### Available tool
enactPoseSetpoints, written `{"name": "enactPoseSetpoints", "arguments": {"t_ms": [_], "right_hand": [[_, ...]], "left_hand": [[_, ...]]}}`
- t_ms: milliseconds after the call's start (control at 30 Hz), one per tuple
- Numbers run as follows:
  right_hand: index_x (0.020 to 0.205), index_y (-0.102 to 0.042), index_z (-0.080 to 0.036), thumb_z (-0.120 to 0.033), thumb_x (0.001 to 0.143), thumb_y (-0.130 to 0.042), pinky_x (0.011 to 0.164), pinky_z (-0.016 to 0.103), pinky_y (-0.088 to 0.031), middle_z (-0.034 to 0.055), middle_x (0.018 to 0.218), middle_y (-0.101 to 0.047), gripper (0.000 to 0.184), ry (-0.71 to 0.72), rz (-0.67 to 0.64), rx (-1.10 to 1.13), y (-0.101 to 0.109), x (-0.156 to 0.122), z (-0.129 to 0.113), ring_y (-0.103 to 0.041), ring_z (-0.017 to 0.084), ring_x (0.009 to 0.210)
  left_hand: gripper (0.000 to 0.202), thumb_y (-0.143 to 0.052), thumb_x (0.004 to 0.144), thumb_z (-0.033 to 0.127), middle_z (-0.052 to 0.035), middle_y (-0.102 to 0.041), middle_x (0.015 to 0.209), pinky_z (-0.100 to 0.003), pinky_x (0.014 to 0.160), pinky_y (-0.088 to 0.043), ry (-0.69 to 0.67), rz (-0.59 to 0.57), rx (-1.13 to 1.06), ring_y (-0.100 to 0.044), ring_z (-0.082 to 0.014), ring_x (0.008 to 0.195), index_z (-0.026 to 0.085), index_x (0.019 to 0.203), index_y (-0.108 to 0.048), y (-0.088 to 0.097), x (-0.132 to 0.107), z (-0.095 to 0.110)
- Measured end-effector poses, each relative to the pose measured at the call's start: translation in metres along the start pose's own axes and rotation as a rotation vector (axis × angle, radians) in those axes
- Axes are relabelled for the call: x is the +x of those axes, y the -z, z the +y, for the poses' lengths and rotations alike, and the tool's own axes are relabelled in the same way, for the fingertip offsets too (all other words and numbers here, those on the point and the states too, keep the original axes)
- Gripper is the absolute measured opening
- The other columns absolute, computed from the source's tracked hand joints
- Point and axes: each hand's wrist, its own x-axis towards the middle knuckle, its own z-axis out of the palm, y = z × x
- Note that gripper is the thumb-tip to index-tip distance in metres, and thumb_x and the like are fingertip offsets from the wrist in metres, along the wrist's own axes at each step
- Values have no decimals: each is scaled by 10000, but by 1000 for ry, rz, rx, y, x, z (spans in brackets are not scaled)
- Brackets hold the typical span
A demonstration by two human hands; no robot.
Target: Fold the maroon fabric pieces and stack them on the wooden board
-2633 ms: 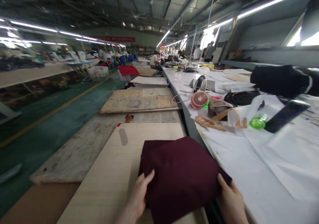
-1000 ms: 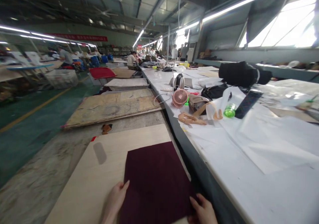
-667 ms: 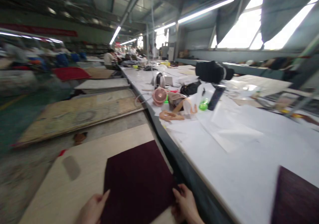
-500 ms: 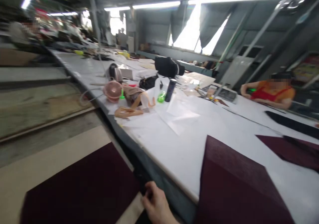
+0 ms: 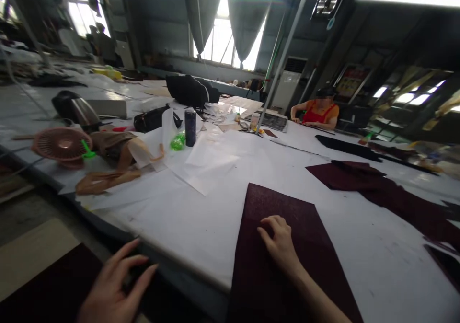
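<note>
My right hand (image 5: 278, 240) rests on a maroon fabric panel (image 5: 287, 208) that lies on the white cutting table (image 5: 201, 217) and hangs over its near edge. Its fingers are curled with the tips pressed on the cloth, and nothing shows inside them. My left hand (image 5: 111, 287) hovers low at the table's edge with fingers spread, holding nothing. Beneath it lies a second maroon fabric piece (image 5: 46, 289) on a pale wooden board (image 5: 32, 251).
More maroon cloth (image 5: 377, 189) lies spread to the right. A pink fan (image 5: 61, 143), kettle (image 5: 74, 109), dark bottle (image 5: 190, 127), green bottle (image 5: 178, 141), bags and loose paper crowd the left of the table. A person in orange (image 5: 318, 114) sits at the far side.
The view swung right, from the wooden board to the white table. Both hands let go of the maroon piece on the board. My right hand moved onto the panel on the table.
</note>
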Motion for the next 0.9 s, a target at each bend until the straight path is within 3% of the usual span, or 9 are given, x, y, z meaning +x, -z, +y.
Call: {"name": "enactPoseSetpoints", "arguments": {"t_ms": [67, 167, 300, 433, 533, 700, 900], "right_hand": [[888, -600, -239, -251, 828, -606, 837, 423, -362, 36, 930, -592, 61, -15, -15, -48, -6, 8, 16, -526, 237, 911], [852, -599, -241, -240, 802, -638, 836, 424, -340, 29, 907, -586, 63, -15, -35, -56, -15, 11, 29, -511, 236, 891], [854, -581, -241, -227, 789, -652, 839, 418, -318, 22, 906, -579, 97, -20, -34, -24, -22, 10, 36, -498, 234, 896], [834, -556, -233, -182, 805, -616, 835, 406, -305, 15, 878, -566, 84, 3, -33, 27, -21, 7, 37, -486, 225, 896], [813, -527, -217, -136, 811, -580, 854, 406, -291, 19, 886, -556, 96, 58, -44, 67, -18, 3, 35, -474, 221, 916], [798, -489, -196, -100, 849, -494, 863, 400, -275, 19, 857, -550, 108, 168, -58, 98, -14, -1, 30, -472, 199, 885], [788, -481, -190, -107, 878, -434, 837, 373, -287, 14, 779, -539, 131, 239, -43, 77, -12, -2, 29, -480, 182, 810]], "left_hand": [[177, -566, 843, 413, -41, -484, 1357, -410, 978, -462, -155, -106, -101, -512, -254, 1197, 248, 907, -573, -33, 24, 43], [89, -573, 837, 265, -42, -400, 1438, -415, 1039, -417, -282, -309, -194, -402, -236, 1311, 241, 920, -550, -83, 52, 108], [242, -656, 734, 154, -38, -288, 1513, -441, 1126, -307, -406, -494, -247, -263, -241, 1394, 227, 934, -542, -139, 74, 162], [362, -737, 645, 162, -37, -222, 1546, -470, 1157, -210, -513, -665, -205, -178, -260, 1424, 230, 956, -565, -179, 89, 176], [409, -770, 616, 195, -33, -178, 1561, -500, 1155, -158, -578, -794, -155, -116, -275, 1437, 243, 976, -584, -194, 100, 177], [400, -800, 602, 270, -23, -150, 1568, -513, 1146, -128, -679, -911, -92, -75, -284, 1441, 249, 951, -606, -195, 112, 177], [375, -844, 537, 377, -62, -313, 1507, -505, 1140, -118, -803, -839, 13, -181, -320, 1410, 191, 757, -604, -189, 120, 188]]}}
